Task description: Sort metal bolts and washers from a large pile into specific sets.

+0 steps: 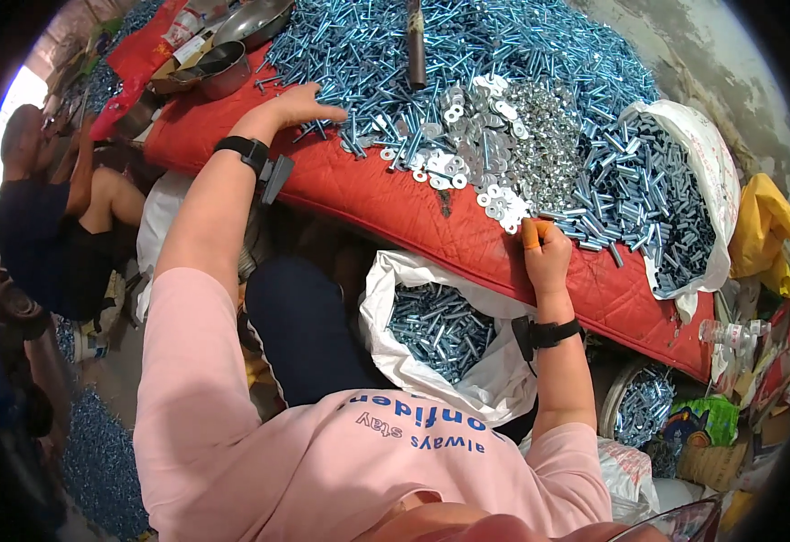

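At eleven o'clock, the left hand point(294, 107) spreads wide beside long bolts point(368, 54), heaped toward twelve and cut off above. Washers point(481, 149) lie at one. Near three, the right hand point(547, 248) curls, its grip hidden; I cannot tell whether it holds anything.

Bolts point(540, 41) were shiny metal with a bluish sheen, tubes point(684, 226) pretty much the same, smooth too. Washers point(509, 208) looked like flat smooth metal, some bright, some duller grey. Nuts point(547, 135) were glittery silver metal. Red cover point(368, 203) was quilted and kinda glossy, bowl point(226, 81) shiny metal, shirt point(196, 379) matt cloth, bottle point(734, 334) clear plastic, wall point(743, 68) rough and patchy
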A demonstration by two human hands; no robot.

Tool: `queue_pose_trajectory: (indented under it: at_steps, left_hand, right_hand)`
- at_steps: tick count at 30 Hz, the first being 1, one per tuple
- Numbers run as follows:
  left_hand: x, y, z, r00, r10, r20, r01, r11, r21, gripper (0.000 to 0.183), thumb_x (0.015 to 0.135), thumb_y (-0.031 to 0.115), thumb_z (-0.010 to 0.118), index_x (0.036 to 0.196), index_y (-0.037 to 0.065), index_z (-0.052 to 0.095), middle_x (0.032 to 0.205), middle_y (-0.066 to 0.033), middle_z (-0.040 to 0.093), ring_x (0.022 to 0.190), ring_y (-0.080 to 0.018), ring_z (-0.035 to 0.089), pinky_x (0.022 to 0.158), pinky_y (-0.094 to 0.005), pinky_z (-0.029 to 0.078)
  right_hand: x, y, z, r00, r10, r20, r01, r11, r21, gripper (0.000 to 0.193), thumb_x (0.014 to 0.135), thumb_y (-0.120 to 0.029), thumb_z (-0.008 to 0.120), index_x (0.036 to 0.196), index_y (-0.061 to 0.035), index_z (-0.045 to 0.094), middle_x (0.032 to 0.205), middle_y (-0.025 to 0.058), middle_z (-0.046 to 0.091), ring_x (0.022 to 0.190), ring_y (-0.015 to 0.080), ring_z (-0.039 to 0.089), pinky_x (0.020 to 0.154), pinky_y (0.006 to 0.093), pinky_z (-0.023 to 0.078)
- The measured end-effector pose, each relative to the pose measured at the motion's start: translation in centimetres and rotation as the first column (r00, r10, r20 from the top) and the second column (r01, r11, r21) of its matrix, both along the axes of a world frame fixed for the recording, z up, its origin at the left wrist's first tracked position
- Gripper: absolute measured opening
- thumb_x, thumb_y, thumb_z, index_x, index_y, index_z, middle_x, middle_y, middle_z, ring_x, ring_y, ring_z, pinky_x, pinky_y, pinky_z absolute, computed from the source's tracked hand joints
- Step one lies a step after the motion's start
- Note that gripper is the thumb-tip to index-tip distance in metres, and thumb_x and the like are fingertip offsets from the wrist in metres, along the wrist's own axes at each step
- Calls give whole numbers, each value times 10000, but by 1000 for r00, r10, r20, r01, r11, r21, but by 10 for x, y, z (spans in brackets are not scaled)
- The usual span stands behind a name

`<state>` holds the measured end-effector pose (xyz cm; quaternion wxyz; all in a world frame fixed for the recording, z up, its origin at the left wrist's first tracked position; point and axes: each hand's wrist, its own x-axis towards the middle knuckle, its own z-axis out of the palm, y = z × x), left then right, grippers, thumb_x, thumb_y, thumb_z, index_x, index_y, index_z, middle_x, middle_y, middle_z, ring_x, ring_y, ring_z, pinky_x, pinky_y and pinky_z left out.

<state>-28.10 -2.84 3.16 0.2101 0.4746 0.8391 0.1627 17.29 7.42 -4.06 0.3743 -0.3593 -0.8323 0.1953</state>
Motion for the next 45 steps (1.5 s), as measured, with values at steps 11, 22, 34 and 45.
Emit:
queue_pose_trajectory:
  at_steps: [11,22,34,45]
  left_hand:
    - [26,12,12,876,-158,-456,118,986,-117,610,653,352,780,1060,-30,534,1111,-223,584,1060,-367,551,889,-412,452]
    - [33,15,-2,844,-62,-532,105,993,51,545,736,303,654,1129,-11,443,927,-235,637,907,-389,613,780,-464,481]
    - [21,18,-22,881,-25,-473,118,978,170,494,720,263,689,1049,1,431,936,-250,615,893,-401,599,753,-472,476]
    - [35,24,-24,770,39,-637,142,963,230,252,724,108,650,901,1,506,808,-181,635,760,-366,649,656,-456,525]
  right_hand:
    - [0,2,-4,1000,-8,11,8,1000,17,221,817,-218,687,726,-23,638,673,138,627,597,308,608,527,367,457]
    - [-1,1,-1,1000,-3,2,3,1000,-3,199,822,-202,684,728,-33,633,659,131,616,584,294,601,524,355,450]
    - [-1,2,-2,1000,6,-3,-6,1000,-1,213,824,-200,682,714,-27,624,649,125,608,575,287,593,525,352,450]
    - [-1,1,1,1000,11,-14,-12,999,-33,196,817,-190,684,725,-23,638,674,127,620,599,292,605,533,357,455]
